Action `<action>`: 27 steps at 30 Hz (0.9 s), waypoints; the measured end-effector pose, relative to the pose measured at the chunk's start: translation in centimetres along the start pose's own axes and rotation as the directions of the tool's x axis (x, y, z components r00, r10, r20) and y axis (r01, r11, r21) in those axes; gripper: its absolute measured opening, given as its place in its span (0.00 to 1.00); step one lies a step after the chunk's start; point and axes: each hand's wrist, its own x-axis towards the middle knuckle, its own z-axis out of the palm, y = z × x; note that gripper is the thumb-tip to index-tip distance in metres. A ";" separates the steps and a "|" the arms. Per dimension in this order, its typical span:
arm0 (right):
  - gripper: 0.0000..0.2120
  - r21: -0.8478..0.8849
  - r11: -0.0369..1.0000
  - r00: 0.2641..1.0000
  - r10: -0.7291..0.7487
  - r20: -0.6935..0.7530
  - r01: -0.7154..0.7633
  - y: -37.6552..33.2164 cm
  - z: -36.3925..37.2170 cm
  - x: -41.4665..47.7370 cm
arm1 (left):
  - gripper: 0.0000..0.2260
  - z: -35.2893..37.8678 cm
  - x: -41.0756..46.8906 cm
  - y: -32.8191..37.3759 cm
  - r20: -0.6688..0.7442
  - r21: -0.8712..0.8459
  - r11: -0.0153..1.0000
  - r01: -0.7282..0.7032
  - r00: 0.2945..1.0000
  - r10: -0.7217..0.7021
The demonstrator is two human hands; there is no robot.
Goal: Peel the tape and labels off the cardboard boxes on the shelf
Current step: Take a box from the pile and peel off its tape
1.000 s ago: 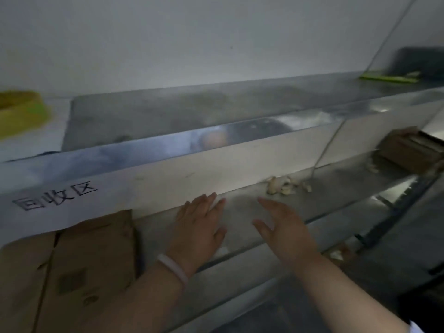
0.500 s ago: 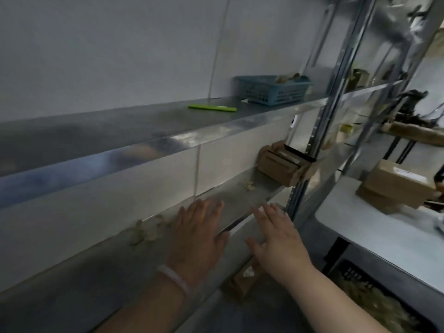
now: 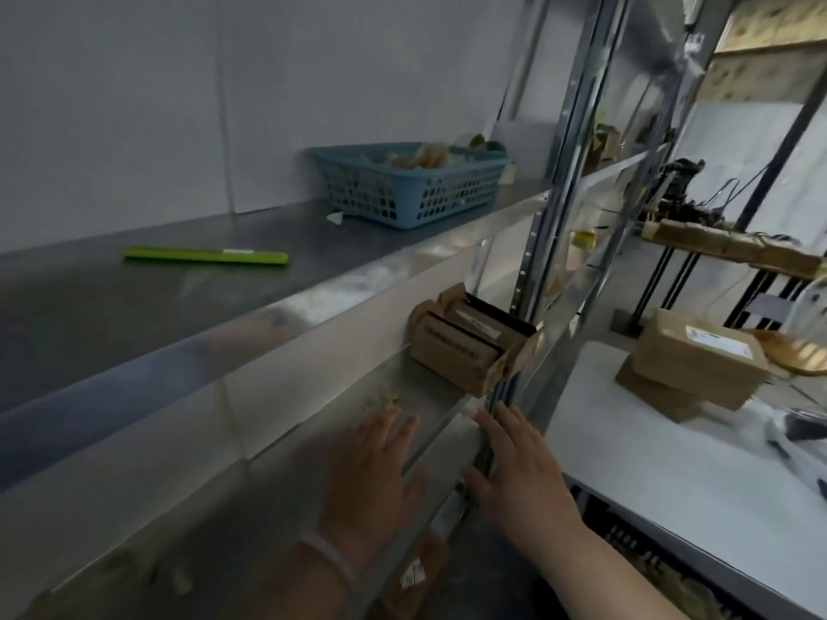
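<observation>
Left hand [image 3: 371, 476] and right hand [image 3: 521, 481] motion-blurred, cardboard boxes [image 3: 465, 351] just ahead on lower shelf [image 3: 268, 507] against upright [image 3: 526, 261] (label text unreadable), palms down, fingers straight, holding nothing, right hand at shelf edge.

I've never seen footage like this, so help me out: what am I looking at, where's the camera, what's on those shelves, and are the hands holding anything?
There is no machine here. A person wears a wide-angle camera on the head, looking forward and down, so you see their own two hands. The left hand, with a pale band at the wrist, and the right hand reach flat towards the middle shelf, fingers straight, holding nothing. Further along that shelf sit small cardboard boxes. The upper shelf carries a green stick-like tool and a blue basket of scraps. On the white table to the right lie more boxes, the top one labelled.
</observation>
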 end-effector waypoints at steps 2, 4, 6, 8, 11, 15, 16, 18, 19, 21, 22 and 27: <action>0.37 -0.023 1.000 1.000 0.012 0.020 -0.012 1.5 0.8 2.8 | 0.27 1.6 2.8 -0.4 0.042 -0.028 0.999 -0.023 0.999 0.025; 0.37 -0.016 0.998 0.998 0.060 0.028 -0.060 2.9 1.2 5.7 | 0.26 2.9 5.8 -0.7 0.062 -0.033 0.999 -0.028 0.998 0.030; 0.37 0.007 0.995 0.995 0.094 0.034 -0.095 4.4 1.6 8.3 | 0.27 4.1 8.7 -0.8 0.063 -0.062 0.998 -0.002 0.998 0.006; 0.38 0.007 0.996 0.994 0.091 0.055 -0.091 5.8 2.1 10.3 | 0.29 5.3 10.9 -0.7 0.081 -0.106 0.994 0.029 0.996 -0.021; 0.38 0.038 0.995 0.993 0.093 0.069 -0.096 8.2 2.7 13.5 | 0.28 7.6 13.2 -0.4 0.095 -0.114 0.993 0.028 0.995 -0.018; 0.34 0.120 0.987 0.990 0.094 0.101 -0.106 11.5 2.9 18.8 | 0.30 10.6 16.2 0.1 0.109 -0.156 0.984 0.088 0.991 -0.071; 0.32 0.150 0.984 0.991 0.085 0.105 -0.100 12.2 3.0 20.1 | 0.31 11.1 17.0 0.4 0.110 -0.176 0.977 0.120 0.989 -0.102; 0.28 0.202 0.975 0.989 0.062 0.131 -0.088 13.5 3.0 22.9 | 0.34 12.0 18.7 1.4 0.156 -0.267 0.937 0.224 0.970 -0.187; 0.27 0.228 0.970 0.987 0.047 0.154 -0.082 14.1 3.0 24.2 | 0.33 12.6 19.8 2.0 0.182 -0.329 0.901 0.282 0.955 -0.233; 0.24 0.292 0.950 0.970 0.036 0.240 -0.108 15.2 3.0 26.6 | 0.31 13.5 22.1 3.3 0.215 -0.430 0.822 0.374 0.926 -0.309; 0.21 0.312 0.942 0.956 0.028 0.293 -0.123 15.7 3.2 27.5 | 0.30 14.0 23.2 3.8 0.231 -0.466 0.781 0.417 0.909 -0.348; 0.13 0.251 0.966 0.896 -0.055 0.441 -0.064 17.0 4.5 29.7 | 0.31 16.0 25.8 5.0 0.339 -0.603 0.544 0.584 0.804 -0.488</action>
